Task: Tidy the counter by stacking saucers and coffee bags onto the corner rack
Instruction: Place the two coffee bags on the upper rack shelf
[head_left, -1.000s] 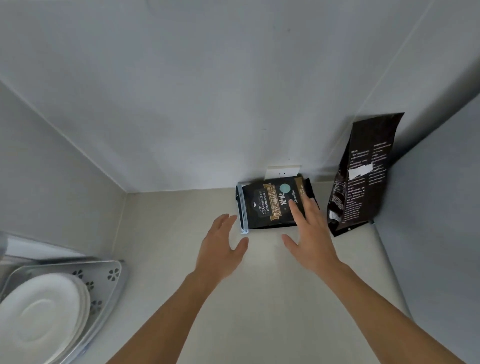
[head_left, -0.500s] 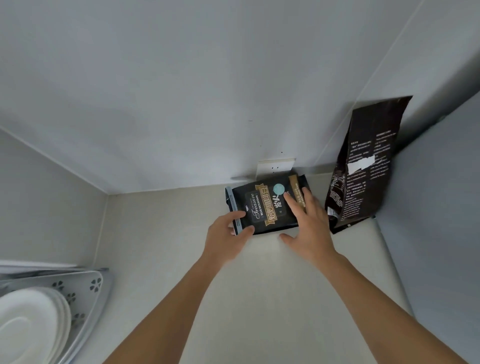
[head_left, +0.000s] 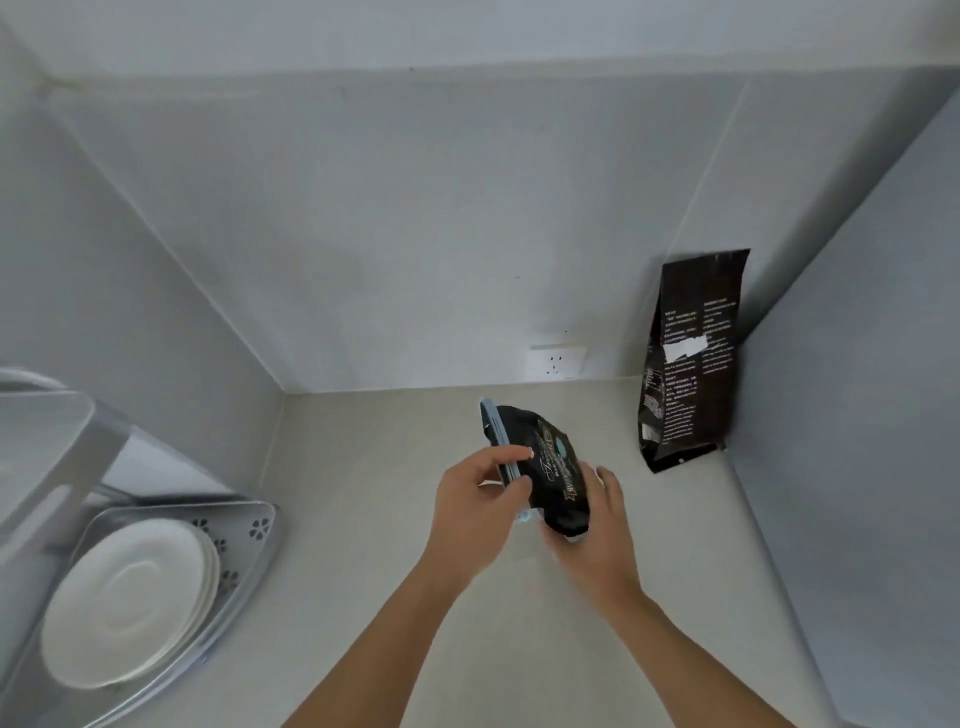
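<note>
A small black coffee bag (head_left: 550, 467) with gold lettering and a blue edge is lifted off the beige counter (head_left: 363, 519) and tilted. My left hand (head_left: 475, 512) pinches its blue left edge. My right hand (head_left: 602, 530) cups its lower right side from underneath. A taller black coffee bag (head_left: 685, 358) stands upright in the far right corner against the wall. The grey corner rack (head_left: 254, 540) sits at the left, and a stack of white saucers (head_left: 130, 597) rests on its lower shelf.
A white wall socket (head_left: 556, 361) sits low on the back wall just behind the small bag. The rack's upper shelf (head_left: 47, 436) overhangs the saucers at the far left. A grey wall closes off the right side.
Both hands closed on the small coffee bag, which lay flat by the socket, and raised it toward me, tilted. The view swung left, showing more of the rack.
</note>
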